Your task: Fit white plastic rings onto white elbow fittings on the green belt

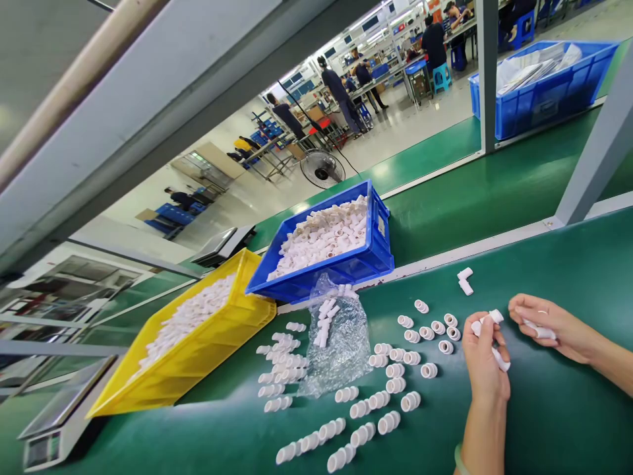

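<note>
My left hand (483, 356) is closed round white plastic fittings (489, 319) above the green table (544, 422). My right hand (548, 326) is curled round a white fitting (540, 331) just to its right, a short gap between the two hands. Several short white sleeves (395, 371) lie in loose rows left of my hands. A white elbow fitting (465, 280) lies alone farther back. A clear plastic bag (336, 343) with a few white pieces sits beyond the sleeves.
A blue bin (366, 257) and a tilted yellow bin (198, 359) hold heaps of white parts at the back left. A scale (54, 422) stands at the lower left, another blue crate (539, 99) at the top right. People work at distant benches.
</note>
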